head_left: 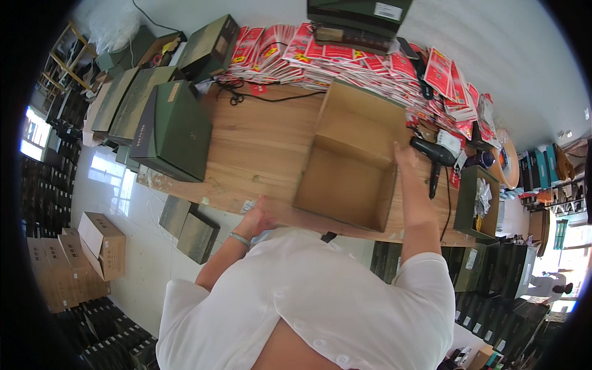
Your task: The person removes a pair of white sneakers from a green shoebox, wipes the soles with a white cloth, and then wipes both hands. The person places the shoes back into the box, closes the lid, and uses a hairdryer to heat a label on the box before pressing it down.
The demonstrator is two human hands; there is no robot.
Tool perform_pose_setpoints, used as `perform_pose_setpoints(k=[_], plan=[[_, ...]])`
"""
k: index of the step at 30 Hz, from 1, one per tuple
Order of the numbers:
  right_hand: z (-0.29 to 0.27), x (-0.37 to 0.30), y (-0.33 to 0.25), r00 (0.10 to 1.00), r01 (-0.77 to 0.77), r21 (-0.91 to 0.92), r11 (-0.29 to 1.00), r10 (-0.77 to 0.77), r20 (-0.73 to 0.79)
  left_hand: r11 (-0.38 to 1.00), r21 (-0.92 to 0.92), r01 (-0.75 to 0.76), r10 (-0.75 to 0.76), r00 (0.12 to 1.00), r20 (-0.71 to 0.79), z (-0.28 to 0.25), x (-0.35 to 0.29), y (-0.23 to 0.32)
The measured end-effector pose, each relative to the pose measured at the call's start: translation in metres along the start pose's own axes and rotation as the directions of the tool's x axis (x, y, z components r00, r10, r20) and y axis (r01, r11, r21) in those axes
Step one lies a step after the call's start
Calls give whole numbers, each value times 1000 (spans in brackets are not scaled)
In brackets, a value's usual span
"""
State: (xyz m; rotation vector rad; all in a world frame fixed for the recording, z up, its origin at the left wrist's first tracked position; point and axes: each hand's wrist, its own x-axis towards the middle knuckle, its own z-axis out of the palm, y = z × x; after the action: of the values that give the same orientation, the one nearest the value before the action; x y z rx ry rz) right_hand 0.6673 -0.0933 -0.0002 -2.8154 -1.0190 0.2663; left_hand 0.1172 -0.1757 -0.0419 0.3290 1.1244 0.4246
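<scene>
An empty brown-lined cardboard box (345, 185) lies on the wooden table (259, 139) in front of me, its hinged lid (364, 114) folded back on the far side. My right hand (404, 155) grips the box's right edge, close to where the lid joins. By the table's front edge, left of the box, is my left hand (260, 217); motion blurs its fingers, and I see nothing held in it. A bracelet circles the left wrist.
Red-and-white printed packets (345, 61) pile along the back. A black hair dryer (436, 157) with a cord lies right of the box, near an open green box (478, 200). Closed green boxes (176, 132) stand at the left. Scissors (234, 95) lie farther back.
</scene>
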Motion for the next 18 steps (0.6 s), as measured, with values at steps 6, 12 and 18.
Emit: perform_pose_setpoints(k=[6,12,18], plan=[[9,31,51,968,104,222,970,-150,202,995,-67,-79,88,986,142,59,12,-15],[-15,-73,51,924,370,620,692,-209,-319,958,-239,-161,182,981,67,57,13,-20],[57,-105,138,976,218,901,376,-115,-188,982,-104,-156,141,980,-139,39,10,17]])
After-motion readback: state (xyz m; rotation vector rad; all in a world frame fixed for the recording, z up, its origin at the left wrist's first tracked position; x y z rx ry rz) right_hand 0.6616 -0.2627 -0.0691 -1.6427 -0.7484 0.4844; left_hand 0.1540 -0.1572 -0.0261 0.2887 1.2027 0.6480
